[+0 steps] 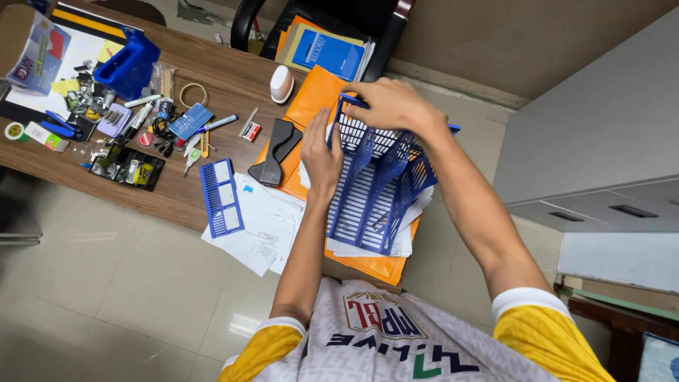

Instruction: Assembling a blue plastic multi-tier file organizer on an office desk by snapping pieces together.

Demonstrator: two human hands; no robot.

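the blue slatted file rack (378,191) covers most of the orange folders (318,95) and white papers (265,219) beneath it. the left hand's (320,157) fingertips are hidden behind the rack's wall, so its grip is unclear. the small clutter in the black tray (127,168) is too tiny to identify. the desk's (226,78) left end and the chair (311,28) are cut off by the picture's edge.

left hand (320,157): fingers curled, gripping | right hand (390,106): fingers curled, gripping, arm extended
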